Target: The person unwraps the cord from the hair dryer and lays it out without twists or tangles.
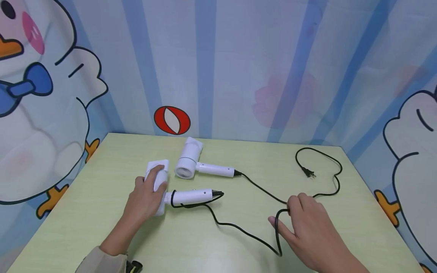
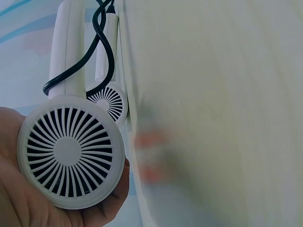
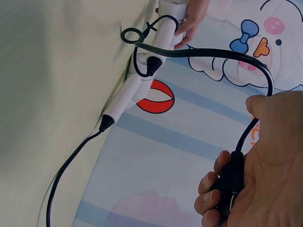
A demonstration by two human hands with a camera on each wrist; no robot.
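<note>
My left hand grips the barrel of a white hair dryer at the left of the table. In the left wrist view, the fingers curl round behind its slotted round end. The dryer's black cord loops round the handle, then runs right to my right hand. That hand holds the black plug in curled fingers, as the right wrist view shows, with the thumb at the cord. Just behind lies a second white hair dryer, its handle pointing right.
The second dryer's cord passes behind my right hand and curves to its plug at the back right. A pale wooden table holds everything. A printed curtain with cartoon figures stands behind it and at both sides.
</note>
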